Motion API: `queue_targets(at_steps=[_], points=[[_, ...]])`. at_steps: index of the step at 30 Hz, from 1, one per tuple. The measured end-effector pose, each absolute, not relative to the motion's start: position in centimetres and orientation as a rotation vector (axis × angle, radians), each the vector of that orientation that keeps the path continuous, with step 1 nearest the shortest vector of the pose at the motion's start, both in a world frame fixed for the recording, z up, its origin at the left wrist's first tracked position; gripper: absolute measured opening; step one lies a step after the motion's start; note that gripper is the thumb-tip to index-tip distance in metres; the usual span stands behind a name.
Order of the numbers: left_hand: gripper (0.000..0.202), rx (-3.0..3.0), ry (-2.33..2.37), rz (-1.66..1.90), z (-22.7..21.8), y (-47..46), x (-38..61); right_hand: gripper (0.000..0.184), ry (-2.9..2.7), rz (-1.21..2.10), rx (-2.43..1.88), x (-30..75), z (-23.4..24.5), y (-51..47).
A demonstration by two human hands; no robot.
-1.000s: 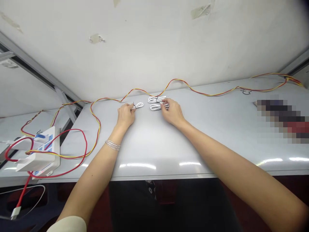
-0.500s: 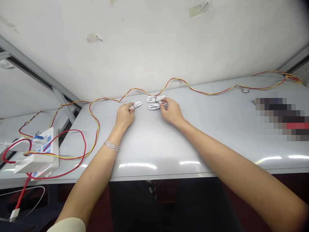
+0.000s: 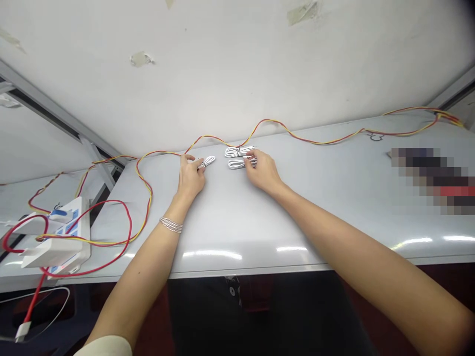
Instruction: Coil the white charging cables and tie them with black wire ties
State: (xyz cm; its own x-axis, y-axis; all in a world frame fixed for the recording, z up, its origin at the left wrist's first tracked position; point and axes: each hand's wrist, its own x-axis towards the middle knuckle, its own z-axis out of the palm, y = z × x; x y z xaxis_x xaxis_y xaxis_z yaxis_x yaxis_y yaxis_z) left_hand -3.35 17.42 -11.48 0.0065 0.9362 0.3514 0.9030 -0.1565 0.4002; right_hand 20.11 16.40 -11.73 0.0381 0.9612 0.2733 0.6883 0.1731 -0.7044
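Note:
Between the thumb and index finger of my left hand is a small coiled white cable, tied with a dark twist tie. Its near end is hidden under my fingers, and two other fingers are lifted away. To the right, two more white cable bundles lie one behind the other. My right hand pinches the right end of the front white cable bundle. The back white cable bundle, with a dark tie at its middle, lies just beyond, close to my right fingertips.
A red and yellow wire winds along the back of the grey table by the white wall. At the left, a white power strip holds plugs and a looping red cable. A blurred dark object lies at the right.
The middle fingers of my left hand have lifted and spread from the cable, while its thumb and index finger stay on it. My right hand stays at the front bundle.

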Motion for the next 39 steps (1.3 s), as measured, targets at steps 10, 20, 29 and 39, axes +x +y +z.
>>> queue_targets(at_steps=[10, 20, 29, 39], points=[[0.026, 2.275, 1.994, 0.775, -11.6, 17.5, -3.5, 0.029, -1.739, 0.436, -1.598, 20.1, -11.9, 16.6], [0.025, 2.326, 1.978, 0.827, -12.1, 17.9, -3.8, 0.028, -1.735, 0.434, -1.583, 20.1, -12.0, 16.6], [0.028, 2.34, 1.975, 0.827, -12.2, 18.0, -3.7, 0.028, -1.724, 0.434, -1.575, 20.2, -12.2, 16.7], [0.036, 2.299, 2.088, 0.649, -11.2, 17.5, -3.3, 0.031, -1.735, 0.406, -1.567, 20.1, -12.5, 16.8]])
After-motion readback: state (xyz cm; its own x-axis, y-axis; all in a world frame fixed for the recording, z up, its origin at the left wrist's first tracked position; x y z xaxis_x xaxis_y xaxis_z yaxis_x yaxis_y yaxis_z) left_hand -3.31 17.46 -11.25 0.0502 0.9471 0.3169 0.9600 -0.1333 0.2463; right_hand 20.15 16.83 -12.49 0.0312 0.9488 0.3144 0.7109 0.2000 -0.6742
